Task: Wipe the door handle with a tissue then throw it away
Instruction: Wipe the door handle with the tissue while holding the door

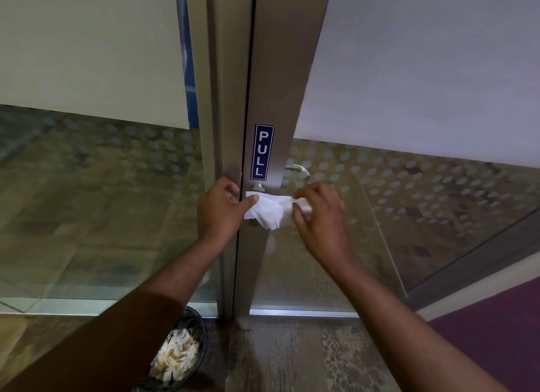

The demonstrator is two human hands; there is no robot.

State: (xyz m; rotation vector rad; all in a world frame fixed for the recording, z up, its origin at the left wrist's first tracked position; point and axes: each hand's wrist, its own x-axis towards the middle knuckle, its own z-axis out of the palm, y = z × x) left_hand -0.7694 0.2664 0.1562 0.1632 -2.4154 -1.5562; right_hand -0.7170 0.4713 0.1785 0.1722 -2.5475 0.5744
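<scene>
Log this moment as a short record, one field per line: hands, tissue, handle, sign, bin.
left hand: pinches the left end of the tissue, thumb on top
right hand: grips the right end of the tissue
tissue: white, stretched between both hands, draped over the handle
door handle: metal lever on the door frame, mostly covered, curved part showing above the right hand
sign: blue, reads PULL, just above the handle
bin: dark mesh basket on the floor at lower left, holding crumpled paper
</scene>
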